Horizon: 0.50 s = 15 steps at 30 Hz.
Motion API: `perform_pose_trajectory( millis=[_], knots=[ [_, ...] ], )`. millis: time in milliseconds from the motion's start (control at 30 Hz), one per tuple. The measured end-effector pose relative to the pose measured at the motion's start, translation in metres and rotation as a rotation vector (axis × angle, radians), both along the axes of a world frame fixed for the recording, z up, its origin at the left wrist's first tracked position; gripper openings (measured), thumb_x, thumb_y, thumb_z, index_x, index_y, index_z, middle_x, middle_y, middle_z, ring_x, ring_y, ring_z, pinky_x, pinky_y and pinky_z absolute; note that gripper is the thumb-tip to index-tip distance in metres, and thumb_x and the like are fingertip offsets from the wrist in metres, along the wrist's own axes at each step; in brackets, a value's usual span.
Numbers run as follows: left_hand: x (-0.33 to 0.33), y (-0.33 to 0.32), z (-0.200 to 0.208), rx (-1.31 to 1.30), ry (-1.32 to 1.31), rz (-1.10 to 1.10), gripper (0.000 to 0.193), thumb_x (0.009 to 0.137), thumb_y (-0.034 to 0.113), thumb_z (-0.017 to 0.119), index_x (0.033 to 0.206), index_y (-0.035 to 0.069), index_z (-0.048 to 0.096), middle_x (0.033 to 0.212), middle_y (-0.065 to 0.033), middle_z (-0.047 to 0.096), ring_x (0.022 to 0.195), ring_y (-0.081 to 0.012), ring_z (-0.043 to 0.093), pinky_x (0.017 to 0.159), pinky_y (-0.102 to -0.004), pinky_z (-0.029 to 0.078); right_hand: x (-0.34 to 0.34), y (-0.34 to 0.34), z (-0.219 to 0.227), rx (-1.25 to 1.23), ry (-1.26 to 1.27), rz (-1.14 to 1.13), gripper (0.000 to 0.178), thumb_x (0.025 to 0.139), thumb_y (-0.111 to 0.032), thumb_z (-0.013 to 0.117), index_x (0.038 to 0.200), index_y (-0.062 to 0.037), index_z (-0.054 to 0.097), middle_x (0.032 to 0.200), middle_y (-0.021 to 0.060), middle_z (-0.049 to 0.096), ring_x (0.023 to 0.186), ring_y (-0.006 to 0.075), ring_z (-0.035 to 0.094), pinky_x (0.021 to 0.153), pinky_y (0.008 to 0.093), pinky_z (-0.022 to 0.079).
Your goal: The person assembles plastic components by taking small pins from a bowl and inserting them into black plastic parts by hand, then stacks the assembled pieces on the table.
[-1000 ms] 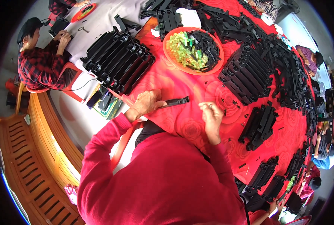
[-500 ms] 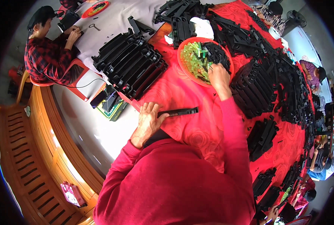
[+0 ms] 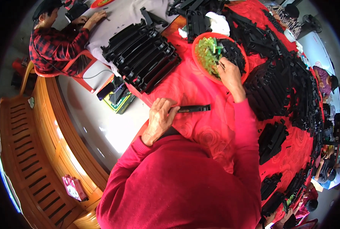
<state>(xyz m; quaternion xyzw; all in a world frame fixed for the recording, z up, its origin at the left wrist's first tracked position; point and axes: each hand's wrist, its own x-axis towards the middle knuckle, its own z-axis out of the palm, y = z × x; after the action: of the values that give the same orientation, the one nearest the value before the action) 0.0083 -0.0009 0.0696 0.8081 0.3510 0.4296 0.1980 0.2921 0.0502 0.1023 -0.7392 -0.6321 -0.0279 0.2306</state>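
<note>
Two hands: left hand (image 3: 160, 116) grips black bar (image 3: 193, 108); right hand (image 3: 228, 74), apparently pinching, hides bowl (image 3: 200, 40) contents.

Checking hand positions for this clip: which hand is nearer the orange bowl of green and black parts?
Right. The right hand reaches into the orange bowl, fingers among its parts. The left hand rests apart from it on the red cloth, holding a black strip.

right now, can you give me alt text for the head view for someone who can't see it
A person in a red sweater holds a long black plastic part on a red tablecloth with the left hand, while the right hand reaches into an orange bowl of green and black pieces. Stacks of black parts surround them.
</note>
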Motion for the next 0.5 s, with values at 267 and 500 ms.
perform_pose_trajectory(
  millis=[267, 500],
  knots=[
    [0.012, -0.021, 0.012, -0.660, -0.136, -0.261, 0.020, 0.081, 0.014, 0.068, 0.092, 0.000, 0.059, 0.088, -0.0103, 0.063, 0.080, -0.0198, 0.060, 0.069, -0.0319, 0.047, -0.084, -0.114, -0.007, -0.099, 0.680, 0.563, 0.005, 0.083, -0.003, 0.054, 0.088, -0.0012, 0.053, 0.076, 0.0119, 0.051, 0.066, 0.0251, 0.053, 0.061, 0.0328, 0.044],
    [0.009, -0.042, -0.012, -0.975, -0.135, -0.298, 0.012, 0.084, 0.012, 0.066, 0.087, 0.002, 0.061, 0.074, -0.0003, 0.061, 0.070, -0.0062, 0.055, 0.060, -0.0232, 0.044, -0.099, -0.154, -0.042, -0.129, 0.866, 0.343, 0.016, 0.080, 0.000, 0.063, 0.095, -0.0023, 0.058, 0.082, 0.0078, 0.057, 0.071, 0.0171, 0.058, 0.062, 0.0286, 0.046]
  ],
)
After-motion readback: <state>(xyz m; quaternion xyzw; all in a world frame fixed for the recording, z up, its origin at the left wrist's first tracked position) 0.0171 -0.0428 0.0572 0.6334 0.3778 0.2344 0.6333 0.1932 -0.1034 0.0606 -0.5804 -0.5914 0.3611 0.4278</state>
